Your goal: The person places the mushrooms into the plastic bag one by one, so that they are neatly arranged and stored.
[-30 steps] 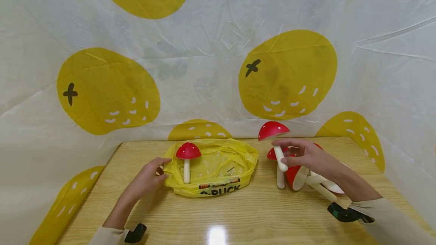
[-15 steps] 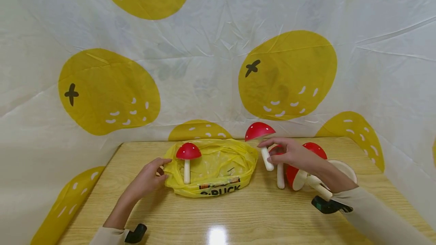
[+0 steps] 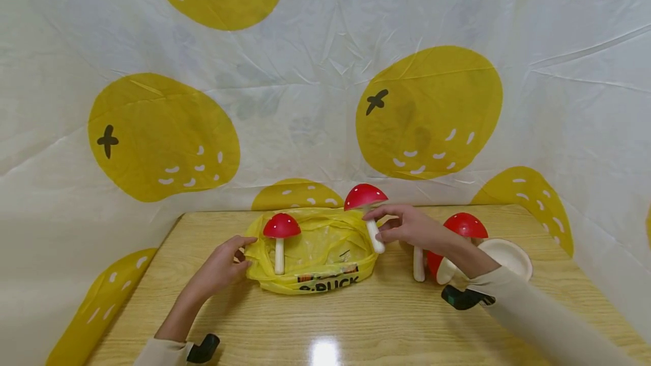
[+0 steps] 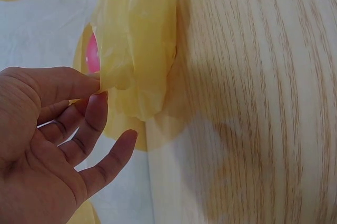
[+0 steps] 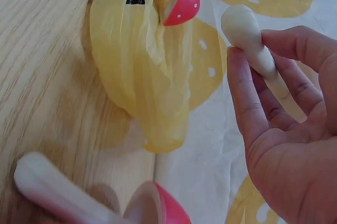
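Observation:
My right hand [image 3: 414,230] holds a toy mushroom [image 3: 365,195] by its pale stem, in the air over the right rim of a yellow plastic bag [image 3: 315,219]. Its red, white-dotted cap points up and the stem tilts. In the right wrist view the fingertips pinch the rounded stem end [image 5: 241,24], and the cap is out of sight. My left hand [image 3: 221,267] pinches the bag's left edge; the left wrist view shows the yellow film [image 4: 138,50] between thumb and fingers. Inside the opened bag, at its left, another red-capped mushroom [image 3: 281,227] stands upright.
Several more mushrooms lie right of the bag, partly behind my right arm: one red cap [image 3: 464,223], one cap turned underside up [image 3: 511,258], and one pale stem [image 3: 419,264]. The wooden table [image 3: 285,326] ends at a fruit-printed cloth [image 3: 305,129] behind.
My right hand has carried its mushroom leftward, from above the other mushrooms to the bag's right rim. More of the right-hand mushrooms came into sight. The left hand and bag stayed in place.

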